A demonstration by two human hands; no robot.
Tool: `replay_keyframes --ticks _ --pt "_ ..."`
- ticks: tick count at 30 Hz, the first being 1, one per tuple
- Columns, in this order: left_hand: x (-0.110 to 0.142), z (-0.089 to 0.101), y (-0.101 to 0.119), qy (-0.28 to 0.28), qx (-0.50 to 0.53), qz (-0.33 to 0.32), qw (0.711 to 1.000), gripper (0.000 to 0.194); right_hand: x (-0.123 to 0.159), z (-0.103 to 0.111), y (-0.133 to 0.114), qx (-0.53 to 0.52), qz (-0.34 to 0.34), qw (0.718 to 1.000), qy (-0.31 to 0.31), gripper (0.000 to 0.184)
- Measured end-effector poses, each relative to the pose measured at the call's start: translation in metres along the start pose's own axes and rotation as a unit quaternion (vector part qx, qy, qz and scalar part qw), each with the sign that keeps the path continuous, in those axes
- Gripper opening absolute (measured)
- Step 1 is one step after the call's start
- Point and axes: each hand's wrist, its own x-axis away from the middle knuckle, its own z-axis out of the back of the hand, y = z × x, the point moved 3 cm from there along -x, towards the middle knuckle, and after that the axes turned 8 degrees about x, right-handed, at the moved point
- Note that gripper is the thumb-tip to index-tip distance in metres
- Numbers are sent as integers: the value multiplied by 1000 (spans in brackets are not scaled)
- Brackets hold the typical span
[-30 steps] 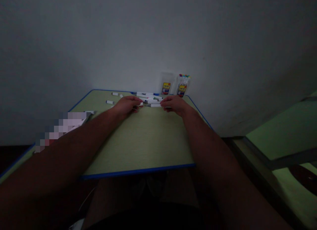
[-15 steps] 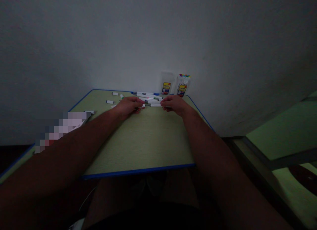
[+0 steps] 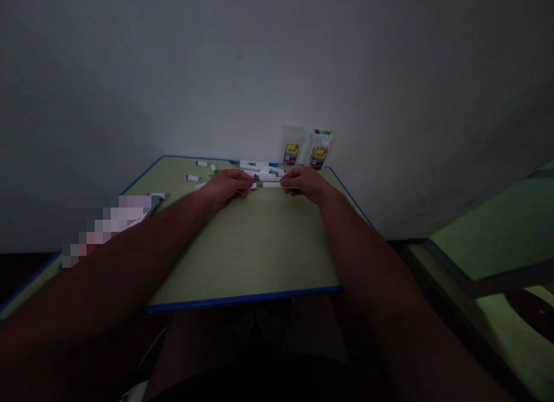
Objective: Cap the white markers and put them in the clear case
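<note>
Over the far part of the table, my right hand (image 3: 304,180) pinches the right end of a white marker (image 3: 271,184) held level. From the left, my left hand (image 3: 227,185) pinches a small white piece that looks like the marker's cap (image 3: 253,186), at the marker's dark tip end. Whether cap and marker touch is too small to tell. Just behind my fingers lie several white markers (image 3: 256,168) in a loose pile. Loose white caps (image 3: 193,178) lie to the left of my left hand, and another white piece is partly hidden beneath that wrist.
A clear plastic case (image 3: 291,151) stands against the wall, beside a second case (image 3: 319,151) holding markers with coloured ends. On the left of the table (image 3: 259,246) a pixelated, blurred-out item (image 3: 116,217) lies by my forearm, with a white cap-like piece (image 3: 157,195) near it.
The cap in my left hand has moved slightly right, narrowing the gap to the marker. My right hand has stayed almost in place.
</note>
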Motion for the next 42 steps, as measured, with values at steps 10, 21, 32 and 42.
replay_keyframes --ticks 10,21,32,42 --pt "-3 2 -4 -13 -2 -9 1000 9 -1 -2 1 -2 4 1000 -11 10" --pt "-2 0 -2 -15 -16 -8 1000 11 0 -2 0 -3 3 1000 -14 10" --pt "-2 -1 -2 -22 -24 -6 999 9 -1 -4 1 -23 15 999 -19 11" --pt "-1 -1 -2 -15 -18 -3 1000 11 -2 -5 -1 -75 14 997 -9 14"
